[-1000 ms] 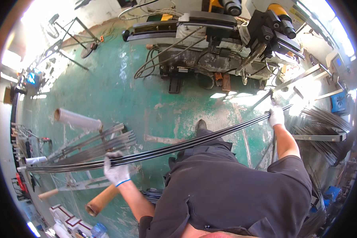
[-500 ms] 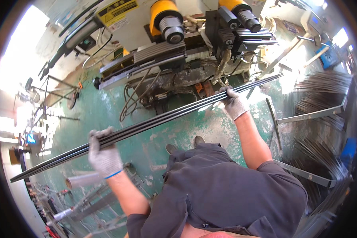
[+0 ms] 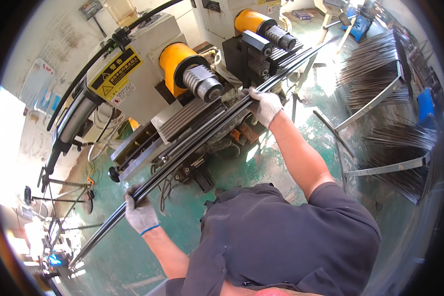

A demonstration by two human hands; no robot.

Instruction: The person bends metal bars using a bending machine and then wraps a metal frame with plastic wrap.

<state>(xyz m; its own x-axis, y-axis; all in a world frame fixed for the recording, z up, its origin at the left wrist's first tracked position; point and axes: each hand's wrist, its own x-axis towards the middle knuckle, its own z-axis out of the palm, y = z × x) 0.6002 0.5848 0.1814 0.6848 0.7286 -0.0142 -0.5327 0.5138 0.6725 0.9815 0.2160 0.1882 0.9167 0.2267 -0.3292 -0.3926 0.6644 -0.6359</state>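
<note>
A bundle of long dark metal rods (image 3: 195, 143) runs slantwise across the view, its left end low and its right end high. My left hand (image 3: 141, 212), in a grey knit glove with a blue cuff edge, is closed round the bundle on the left. Farther along, my gloved right hand (image 3: 265, 106) grips the same rods. Beyond them stands a grey machine (image 3: 150, 64) with yellow-housed spindles (image 3: 175, 61). The rods pass in front of its ribbed metal bed (image 3: 172, 121); whether they touch it I cannot tell.
Stacks of thin metal rods (image 3: 365, 64) lie on metal racks (image 3: 375, 103) at the right. A thin black stand (image 3: 64, 200) is at the far left. Cables (image 3: 165, 190) hang below the machine over the worn green floor (image 3: 182, 237).
The rods and both my hands now lie closer to the machine, and the bundle slants more steeply, its right end higher. The view has turned, showing more of the machine.
</note>
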